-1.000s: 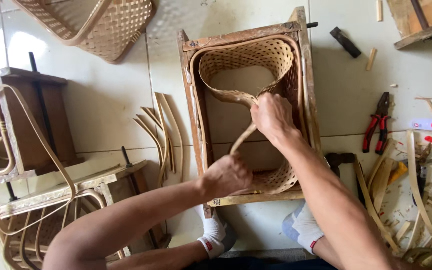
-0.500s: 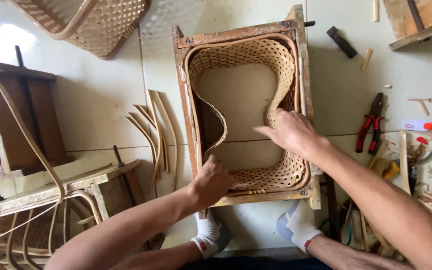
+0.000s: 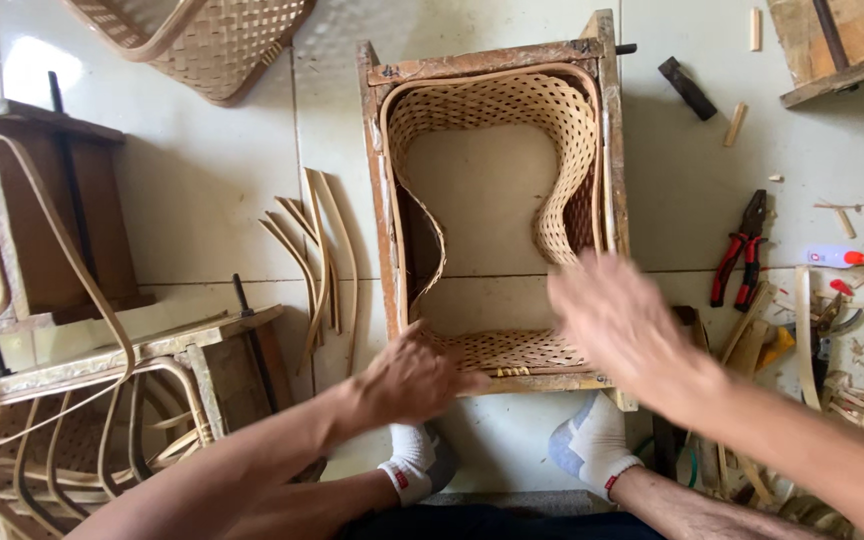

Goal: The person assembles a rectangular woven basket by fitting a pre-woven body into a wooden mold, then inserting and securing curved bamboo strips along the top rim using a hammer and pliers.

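Off comes the right hand, blurred at four o'clock of the wooden frame, fingers seemingly spread; its grip has gone. Inside sits the woven basket, walls buckled inward. Left hand presses the six o'clock rim, fingers curled together.

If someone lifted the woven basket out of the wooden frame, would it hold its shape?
Probably not fully: the woven basket walls already bow inward inside the wooden frame, suggesting springy, flexible cane. Its open weave looks light for its size. It seems unlikely to roll, given its flat base.
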